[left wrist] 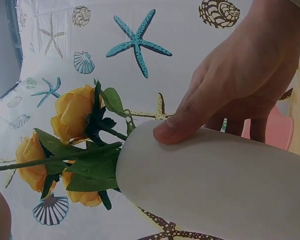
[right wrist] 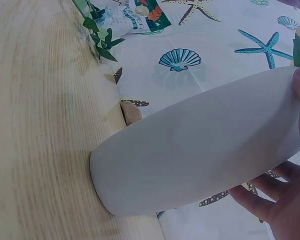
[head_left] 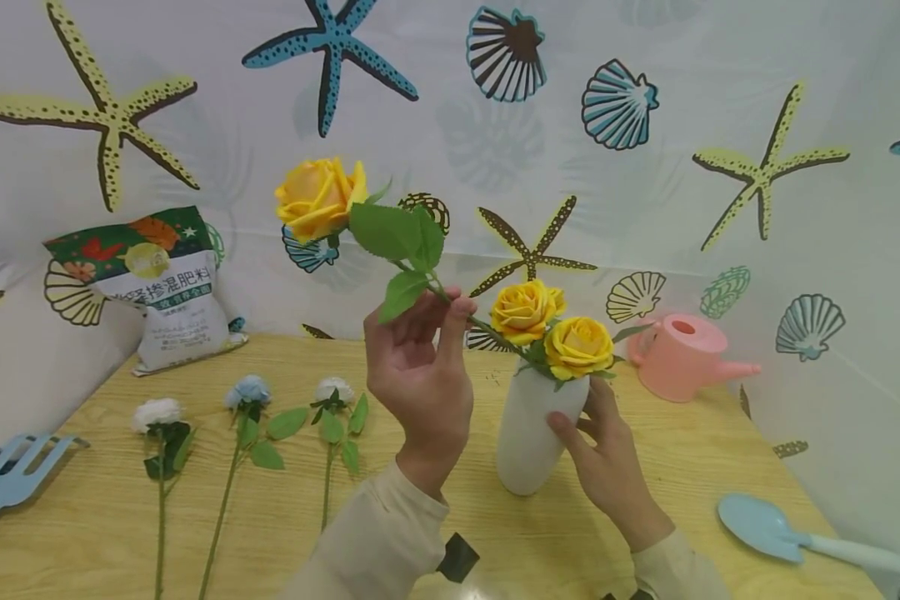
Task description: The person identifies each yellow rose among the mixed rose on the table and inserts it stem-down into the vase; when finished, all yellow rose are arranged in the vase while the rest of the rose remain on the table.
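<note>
My left hand [head_left: 423, 375] pinches the green stem of a yellow rose [head_left: 321, 198], whose bloom points up and left. The stem's lower end reaches the mouth of a white vase [head_left: 528, 429]; whether it is inside cannot be told. Two yellow roses [head_left: 553, 325] show in the vase in the head view, and the left wrist view has three yellow blooms [left wrist: 72, 114] by its mouth. With thumb and fingers round the vase's upper side, my right hand [head_left: 618, 458] holds it slightly tilted on the wooden table [head_left: 510, 542].
Left on the table lie two white flowers [head_left: 157, 414] [head_left: 333, 390], a blue flower [head_left: 247, 392] and a blue hand fork [head_left: 18, 475]. A fertilizer bag [head_left: 176, 300] stands behind them. At right are a pink watering can [head_left: 678, 358] and a blue trowel [head_left: 765, 525]. A patterned curtain [head_left: 435, 150] hangs behind.
</note>
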`<state>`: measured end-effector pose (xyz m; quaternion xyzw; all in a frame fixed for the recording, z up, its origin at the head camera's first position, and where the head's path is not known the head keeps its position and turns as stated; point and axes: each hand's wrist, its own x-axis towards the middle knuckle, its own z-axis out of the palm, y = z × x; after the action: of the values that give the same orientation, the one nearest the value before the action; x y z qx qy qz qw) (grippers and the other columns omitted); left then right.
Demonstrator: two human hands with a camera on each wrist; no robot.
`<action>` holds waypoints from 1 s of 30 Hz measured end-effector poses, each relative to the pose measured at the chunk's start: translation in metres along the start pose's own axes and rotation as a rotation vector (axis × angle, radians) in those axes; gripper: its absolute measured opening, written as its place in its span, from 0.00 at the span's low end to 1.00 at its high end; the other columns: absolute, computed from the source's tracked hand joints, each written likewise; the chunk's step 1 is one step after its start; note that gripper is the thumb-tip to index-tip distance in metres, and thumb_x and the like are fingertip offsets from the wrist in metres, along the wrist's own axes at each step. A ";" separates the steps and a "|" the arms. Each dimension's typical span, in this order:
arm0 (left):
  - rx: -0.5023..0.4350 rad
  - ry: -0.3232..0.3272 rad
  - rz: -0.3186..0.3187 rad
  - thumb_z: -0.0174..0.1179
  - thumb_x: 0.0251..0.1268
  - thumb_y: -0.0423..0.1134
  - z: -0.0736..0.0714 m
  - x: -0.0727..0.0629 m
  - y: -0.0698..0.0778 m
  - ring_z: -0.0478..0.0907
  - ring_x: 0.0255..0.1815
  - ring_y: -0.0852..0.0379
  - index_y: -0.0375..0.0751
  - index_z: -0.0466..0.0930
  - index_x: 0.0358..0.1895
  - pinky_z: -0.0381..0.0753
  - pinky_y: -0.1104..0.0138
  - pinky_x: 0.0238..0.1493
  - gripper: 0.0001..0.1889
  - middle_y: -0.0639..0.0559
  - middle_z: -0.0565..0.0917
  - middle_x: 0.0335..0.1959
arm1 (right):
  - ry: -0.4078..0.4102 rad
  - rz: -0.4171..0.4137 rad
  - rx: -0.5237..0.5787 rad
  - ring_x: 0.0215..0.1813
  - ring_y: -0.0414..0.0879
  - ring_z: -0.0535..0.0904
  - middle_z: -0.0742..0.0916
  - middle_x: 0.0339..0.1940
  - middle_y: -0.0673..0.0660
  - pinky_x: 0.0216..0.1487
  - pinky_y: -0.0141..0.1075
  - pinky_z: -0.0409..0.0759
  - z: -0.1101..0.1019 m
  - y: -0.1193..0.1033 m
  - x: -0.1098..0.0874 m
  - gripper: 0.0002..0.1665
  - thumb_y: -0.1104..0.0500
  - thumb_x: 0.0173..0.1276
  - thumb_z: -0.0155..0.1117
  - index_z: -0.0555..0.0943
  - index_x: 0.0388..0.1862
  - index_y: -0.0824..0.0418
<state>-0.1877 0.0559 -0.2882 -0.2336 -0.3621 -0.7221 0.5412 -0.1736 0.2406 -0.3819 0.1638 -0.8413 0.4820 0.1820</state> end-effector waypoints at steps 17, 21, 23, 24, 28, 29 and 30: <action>0.198 -0.285 0.174 0.67 0.60 0.22 -0.006 -0.024 -0.013 0.85 0.31 0.42 0.23 0.76 0.43 0.88 0.64 0.40 0.12 0.32 0.83 0.34 | 0.020 -0.011 -0.019 0.65 0.48 0.77 0.77 0.69 0.61 0.56 0.26 0.79 0.001 0.000 0.000 0.34 0.63 0.74 0.62 0.61 0.74 0.60; 0.295 -0.326 0.183 0.68 0.59 0.24 -0.010 -0.031 -0.018 0.84 0.30 0.47 0.27 0.78 0.43 0.88 0.65 0.38 0.11 0.37 0.83 0.33 | 0.019 -0.015 -0.022 0.67 0.56 0.76 0.76 0.69 0.61 0.56 0.24 0.78 0.001 0.000 0.000 0.33 0.63 0.75 0.62 0.61 0.74 0.61; 0.336 -0.342 0.165 0.69 0.59 0.24 -0.012 -0.035 -0.020 0.84 0.30 0.48 0.28 0.79 0.44 0.87 0.65 0.37 0.11 0.39 0.82 0.33 | 0.018 -0.013 -0.022 0.67 0.56 0.76 0.76 0.69 0.61 0.56 0.24 0.78 0.001 0.000 0.000 0.33 0.62 0.75 0.62 0.61 0.74 0.61; 0.353 -0.354 0.153 0.69 0.60 0.24 -0.013 -0.037 -0.020 0.84 0.30 0.48 0.29 0.79 0.44 0.87 0.64 0.37 0.11 0.39 0.82 0.32 | 0.018 -0.013 -0.022 0.67 0.56 0.76 0.76 0.69 0.61 0.56 0.24 0.78 0.001 0.000 0.000 0.33 0.62 0.75 0.62 0.61 0.74 0.61; 0.420 -0.409 0.094 0.69 0.59 0.24 -0.017 -0.043 -0.023 0.85 0.34 0.49 0.30 0.81 0.45 0.87 0.63 0.40 0.12 0.40 0.84 0.35 | 0.020 -0.015 -0.026 0.67 0.56 0.76 0.76 0.69 0.61 0.56 0.25 0.78 0.001 0.001 0.000 0.34 0.63 0.74 0.62 0.61 0.74 0.61; 0.439 -0.425 0.085 0.70 0.59 0.25 -0.017 -0.043 -0.023 0.85 0.36 0.48 0.30 0.81 0.46 0.88 0.63 0.42 0.13 0.40 0.85 0.37 | 0.021 -0.017 -0.028 0.67 0.56 0.76 0.76 0.69 0.61 0.56 0.26 0.78 0.001 0.001 0.000 0.34 0.63 0.74 0.62 0.61 0.74 0.61; 0.454 -0.438 0.077 0.70 0.59 0.25 -0.018 -0.044 -0.024 0.86 0.38 0.48 0.30 0.82 0.47 0.88 0.63 0.44 0.13 0.40 0.86 0.38 | 0.021 -0.019 -0.029 0.67 0.56 0.76 0.76 0.69 0.61 0.56 0.26 0.78 0.001 0.002 0.000 0.34 0.63 0.75 0.62 0.61 0.75 0.60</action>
<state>-0.1960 0.0724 -0.3383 -0.2705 -0.6130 -0.5341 0.5156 -0.1746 0.2406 -0.3833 0.1640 -0.8447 0.4696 0.1976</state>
